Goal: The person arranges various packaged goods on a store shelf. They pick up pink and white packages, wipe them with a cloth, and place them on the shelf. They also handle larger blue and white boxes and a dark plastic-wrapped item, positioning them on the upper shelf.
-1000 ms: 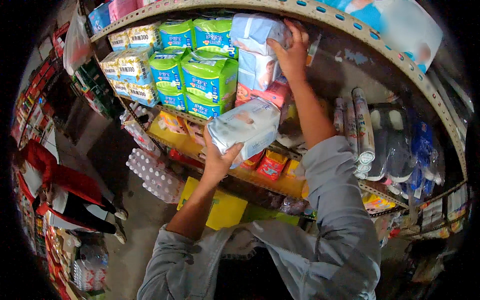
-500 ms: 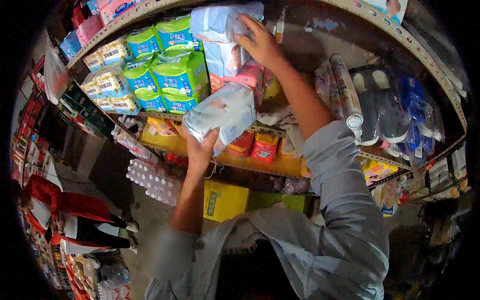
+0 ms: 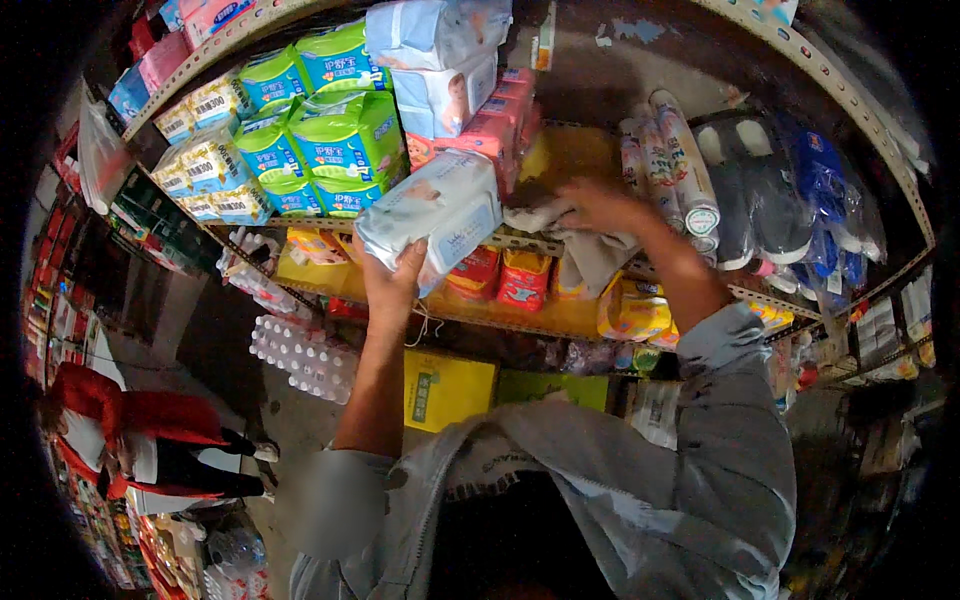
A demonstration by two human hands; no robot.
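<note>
While left hand [image 3: 388, 285] pinches white pack [image 3: 432, 215] — thumb in front, right hand [image 3: 605, 210] at cloth [image 3: 597, 262], grip unclear

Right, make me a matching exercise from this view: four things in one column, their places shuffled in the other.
Things
1. white-and-blue pack
2. grey cloth
3. green-and-blue packs
4. yellow box

Places
A. at the right hand
B. low down, beside a green box
C. in the left hand
D. stacked on the shelf, left of the light blue packs

Pairs: 1-C, 2-A, 3-D, 4-B
</note>
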